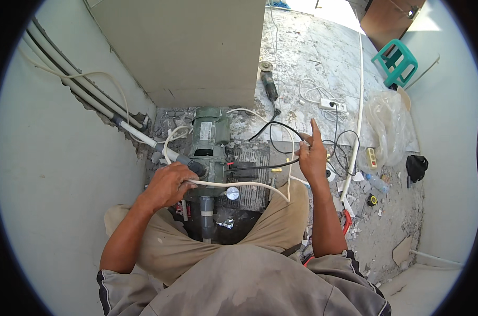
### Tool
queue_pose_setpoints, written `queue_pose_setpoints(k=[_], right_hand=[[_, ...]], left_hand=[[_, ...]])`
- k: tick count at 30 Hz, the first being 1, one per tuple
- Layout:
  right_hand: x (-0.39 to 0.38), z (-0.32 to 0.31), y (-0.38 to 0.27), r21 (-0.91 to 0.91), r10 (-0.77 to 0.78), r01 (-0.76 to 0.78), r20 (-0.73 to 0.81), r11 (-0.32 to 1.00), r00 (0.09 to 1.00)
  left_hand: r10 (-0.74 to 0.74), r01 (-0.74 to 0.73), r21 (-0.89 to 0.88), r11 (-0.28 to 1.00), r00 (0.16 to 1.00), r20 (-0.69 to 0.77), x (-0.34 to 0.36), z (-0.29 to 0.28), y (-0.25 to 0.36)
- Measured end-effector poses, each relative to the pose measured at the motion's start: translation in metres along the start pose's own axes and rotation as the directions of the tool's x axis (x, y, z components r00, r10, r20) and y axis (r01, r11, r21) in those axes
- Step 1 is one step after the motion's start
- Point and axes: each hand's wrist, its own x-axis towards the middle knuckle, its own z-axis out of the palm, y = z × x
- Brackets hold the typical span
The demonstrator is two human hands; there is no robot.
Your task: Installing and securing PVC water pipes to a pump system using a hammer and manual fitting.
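My left hand (170,184) pinches a white cable (239,184) beside the green water pump (211,129). From there the cable runs right across my lap and bends back upward near my knee. My right hand (313,158), raised right of the pump, grips a looped black cable (265,167), its index finger stretched out. One length of this cable leads left to the pump's side. A round pressure gauge (232,194) sits at the pump's near end, above an upright grey pipe (207,216). My left fingertips are partly hidden.
An angle grinder (269,87) lies on the dusty tiles ahead. Beyond my right hand are a white power strip (334,105), a long white pipe (359,100), a plastic bag (389,126) and a green stool (397,63). Pipes (75,73) run along the left wall.
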Motion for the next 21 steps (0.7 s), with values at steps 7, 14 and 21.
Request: queue_pose_setpoints(k=[7,14,21], right_hand=[[-0.06,0.028,-0.026,-0.263,-0.224,0.304,0.294,0.916,0.929],[0.003,-0.068,-0.082,-0.382,-0.424,0.334,-0.18,0.862,0.888],[0.082,-0.159,-0.088,-0.492,-0.509,0.224,-0.583,0.841,0.633]], left_hand=[[0.198,-0.206,0.014,0.978,0.917,-0.345,0.034,-0.02,0.04],[0.054,-0.005,0.16,0.987,0.952,-0.3,0.058,-0.085,-0.003],[-0.237,0.125,-0.413,0.902,0.943,-0.234,0.04,-0.113,-0.06]])
